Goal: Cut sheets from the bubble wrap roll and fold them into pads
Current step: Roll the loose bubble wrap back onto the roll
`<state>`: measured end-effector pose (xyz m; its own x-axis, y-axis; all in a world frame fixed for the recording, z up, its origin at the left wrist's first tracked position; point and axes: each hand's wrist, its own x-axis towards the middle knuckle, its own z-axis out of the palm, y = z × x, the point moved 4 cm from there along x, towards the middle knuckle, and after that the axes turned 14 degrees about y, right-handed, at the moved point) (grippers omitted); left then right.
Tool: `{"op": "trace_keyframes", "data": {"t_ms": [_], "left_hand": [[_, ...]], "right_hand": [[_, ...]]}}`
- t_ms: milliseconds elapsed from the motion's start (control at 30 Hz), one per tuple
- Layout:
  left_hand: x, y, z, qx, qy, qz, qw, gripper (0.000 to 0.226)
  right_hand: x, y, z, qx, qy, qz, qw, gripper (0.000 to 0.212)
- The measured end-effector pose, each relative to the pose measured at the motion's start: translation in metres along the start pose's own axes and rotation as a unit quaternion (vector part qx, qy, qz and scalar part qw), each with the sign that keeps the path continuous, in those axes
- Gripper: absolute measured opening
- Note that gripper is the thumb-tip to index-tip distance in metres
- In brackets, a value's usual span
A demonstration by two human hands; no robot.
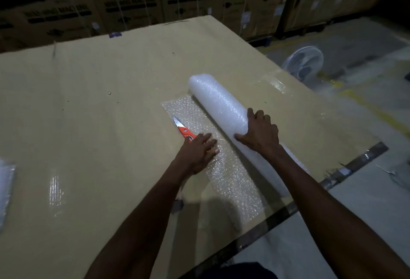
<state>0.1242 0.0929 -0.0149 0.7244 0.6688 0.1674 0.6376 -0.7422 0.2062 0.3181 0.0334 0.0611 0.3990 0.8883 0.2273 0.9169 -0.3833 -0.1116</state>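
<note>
On the cardboard-covered bench (88, 105), the bubble wrap roll (218, 106) lies with a short sheet (230, 181) unrolled beside it. The right hand (260, 132) grips the roll's top. The left hand (197, 152), its grip loose and flat, presses the sheet beside orange-handled scissors (183, 129).

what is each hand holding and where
Right hand grips the roll over its top, near the middle. Left hand lies flat on the unrolled sheet, gripping nothing.
</note>
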Motion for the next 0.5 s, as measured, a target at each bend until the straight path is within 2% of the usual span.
{"op": "trace_keyframes", "data": {"t_ms": [200,400,500], "left_hand": [[-0.021,-0.020,-0.002,-0.019,0.045,0.000,0.999,0.058],[-0.054,-0.044,-0.008,-0.018,0.079,-0.030,0.996,0.053],[-0.072,-0.056,-0.013,-0.012,0.088,-0.037,0.995,0.052]], "right_hand": [[0.006,-0.015,0.012,0.022,-0.029,-0.005,0.999,0.094],[-0.007,-0.037,0.025,-0.005,-0.055,-0.024,0.998,0.106],[-0.002,-0.038,0.014,0.074,-0.057,-0.021,0.995,0.099]]}}
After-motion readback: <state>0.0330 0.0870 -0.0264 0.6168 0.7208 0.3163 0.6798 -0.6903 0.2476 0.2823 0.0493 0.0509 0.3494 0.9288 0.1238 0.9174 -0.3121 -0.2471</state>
